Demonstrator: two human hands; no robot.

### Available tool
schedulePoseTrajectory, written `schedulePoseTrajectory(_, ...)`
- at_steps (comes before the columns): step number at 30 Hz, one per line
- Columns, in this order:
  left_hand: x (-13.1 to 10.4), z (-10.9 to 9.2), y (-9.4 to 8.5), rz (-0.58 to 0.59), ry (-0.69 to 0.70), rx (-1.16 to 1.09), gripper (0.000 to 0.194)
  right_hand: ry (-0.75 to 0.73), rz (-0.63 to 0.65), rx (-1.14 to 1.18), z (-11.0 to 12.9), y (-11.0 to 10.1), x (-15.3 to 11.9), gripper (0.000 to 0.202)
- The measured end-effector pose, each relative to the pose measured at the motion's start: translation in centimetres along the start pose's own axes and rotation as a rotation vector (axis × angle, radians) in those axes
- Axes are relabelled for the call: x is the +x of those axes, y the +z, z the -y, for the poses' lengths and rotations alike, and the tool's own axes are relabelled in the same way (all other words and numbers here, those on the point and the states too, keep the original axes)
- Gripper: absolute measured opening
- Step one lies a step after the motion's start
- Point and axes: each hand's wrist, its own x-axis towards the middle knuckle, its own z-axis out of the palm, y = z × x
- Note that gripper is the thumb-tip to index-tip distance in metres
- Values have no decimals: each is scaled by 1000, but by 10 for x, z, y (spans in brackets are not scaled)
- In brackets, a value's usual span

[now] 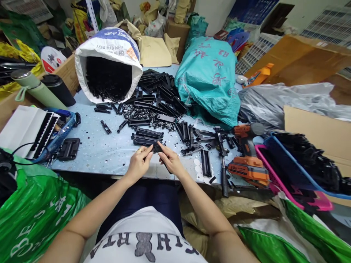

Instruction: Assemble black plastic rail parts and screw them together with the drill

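Note:
Near the front edge of the blue table, my left hand [139,163] and my right hand [171,160] meet around a small black plastic part [157,147]. The fingertips of both hands pinch it, and its full shape is partly hidden by them. A dark strip shows under my right palm. Just beyond my hands lies a row of long black bars [147,136]. Behind that row is a heap of small metal pins [137,112] mixed with black parts. Two black bars [206,163] lie side by side to the right of my right hand.
An orange cordless drill [248,170] and a black-handled hammer [224,175] are at the right, beside a blue basket [296,171] of black parts. A white sack [109,44] and a teal sack [211,80] stand behind. A blue tray [64,133] and bottles [38,89] are left.

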Motion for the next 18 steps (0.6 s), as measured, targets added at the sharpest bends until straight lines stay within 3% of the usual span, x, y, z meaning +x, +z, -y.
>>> schedulePoseTrajectory(3,0,-5,8,-127,-19,-49,33,-5,-92,36,0,6,-2,48)
schedulePoseTrajectory(5,3,-3,8,-99,-18,-103,32,-28,-53,-8,1,0,-2,48)
schedulePoseTrajectory(8,9,5,-2,116,-143,-318,37,-87,68,-189,4,-19,-3,46)
schedulePoseTrajectory(11,9,11,-14,373,-455,-692,47,-121,34,-306,7,-34,-6,46)
schedulePoseTrajectory(14,0,6,-13,703,-678,-951,49,-150,-8,-304,5,-30,-6,47)
schedulePoseTrajectory(15,-4,3,-8,749,-717,-1006,48,-149,-26,-293,4,-24,-5,48)
schedulePoseTrajectory(16,-8,0,-2,721,-741,-1048,47,-134,-65,-277,3,-17,-4,49)
schedulePoseTrajectory(18,-19,-4,14,499,-731,-1046,43,-73,-205,-237,-2,1,-3,51)
